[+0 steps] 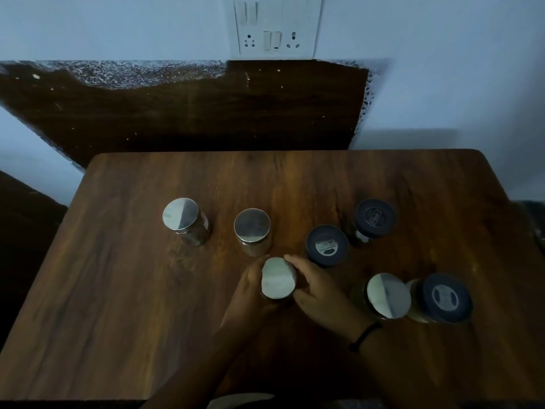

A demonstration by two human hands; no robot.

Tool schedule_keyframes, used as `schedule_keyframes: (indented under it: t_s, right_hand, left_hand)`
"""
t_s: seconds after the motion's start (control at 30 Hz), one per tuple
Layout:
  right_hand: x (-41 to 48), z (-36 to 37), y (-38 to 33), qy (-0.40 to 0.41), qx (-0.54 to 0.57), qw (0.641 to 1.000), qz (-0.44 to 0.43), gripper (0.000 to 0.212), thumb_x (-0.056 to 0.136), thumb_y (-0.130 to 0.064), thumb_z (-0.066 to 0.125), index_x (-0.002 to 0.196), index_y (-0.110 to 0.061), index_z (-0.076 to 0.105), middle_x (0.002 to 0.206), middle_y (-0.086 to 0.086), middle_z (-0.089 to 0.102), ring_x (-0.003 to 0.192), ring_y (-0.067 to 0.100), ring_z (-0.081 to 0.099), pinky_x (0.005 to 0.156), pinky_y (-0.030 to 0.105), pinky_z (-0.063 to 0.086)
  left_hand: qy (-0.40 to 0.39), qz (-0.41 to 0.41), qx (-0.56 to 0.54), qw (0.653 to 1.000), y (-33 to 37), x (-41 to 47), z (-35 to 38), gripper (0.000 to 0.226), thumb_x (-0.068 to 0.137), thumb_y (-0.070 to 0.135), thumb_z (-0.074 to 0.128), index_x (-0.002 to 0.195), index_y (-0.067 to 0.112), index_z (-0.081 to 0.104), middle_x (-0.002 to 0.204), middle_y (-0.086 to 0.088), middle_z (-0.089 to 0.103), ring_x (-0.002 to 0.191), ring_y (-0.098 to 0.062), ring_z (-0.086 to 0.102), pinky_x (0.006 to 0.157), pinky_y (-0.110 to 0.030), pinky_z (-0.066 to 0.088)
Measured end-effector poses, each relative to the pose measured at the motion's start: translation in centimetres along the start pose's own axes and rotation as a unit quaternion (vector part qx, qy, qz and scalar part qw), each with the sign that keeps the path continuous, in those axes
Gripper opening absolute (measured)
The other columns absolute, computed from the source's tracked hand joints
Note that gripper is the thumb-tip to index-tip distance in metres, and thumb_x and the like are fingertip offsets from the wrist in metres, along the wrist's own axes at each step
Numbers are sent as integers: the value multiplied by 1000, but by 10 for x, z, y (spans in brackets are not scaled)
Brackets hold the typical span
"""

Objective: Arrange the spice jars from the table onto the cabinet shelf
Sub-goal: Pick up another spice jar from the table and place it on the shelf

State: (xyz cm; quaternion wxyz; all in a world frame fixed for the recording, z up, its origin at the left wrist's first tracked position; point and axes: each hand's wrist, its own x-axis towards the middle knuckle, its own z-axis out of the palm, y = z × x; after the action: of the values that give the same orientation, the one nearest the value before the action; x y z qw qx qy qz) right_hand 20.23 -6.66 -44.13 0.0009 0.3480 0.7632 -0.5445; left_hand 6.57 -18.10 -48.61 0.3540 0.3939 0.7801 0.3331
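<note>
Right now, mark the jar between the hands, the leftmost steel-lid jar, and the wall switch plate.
held jar (278,278): head view, middle of its steel lid.
leftmost jar (180,214): head view, middle of its steel lid.
switch plate (277,26): head view, centre of the white panel.

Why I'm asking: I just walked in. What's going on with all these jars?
A person grips one silver-lidded jar with both hands, left hand and right hand curled around its sides, near the middle of the wooden table. Six more jars stand on it untouched: silver-lidded ones far left, behind the hands and at right, dark-lidded ones centre-right, behind that and far right. No cabinet shelf is in view.
</note>
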Motion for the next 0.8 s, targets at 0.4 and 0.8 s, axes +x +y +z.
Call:
schedule_keyframes:
  t_s: [0.4,0.8]
  right_hand:
    - [6,-33,-1,13,146,988,-37,54,90,-19,66,138,-32,44,142,-10,53,132,2,48,111,36,42]
    - [3,-45,-32,-7,246,963,-111,64,80,-35,72,137,-18,50,130,-1,63,121,15,60,96,34,53]
  left_hand:
    - [66,48,-93,992,44,22,-70,66,76,32,84,129,27,44,123,18,55,115,-8,57,87,-18,54]
    - [21,51,-274,960,85,21,-106,48,77,43,69,122,26,63,114,5,70,109,-18,67,88,-35,57]
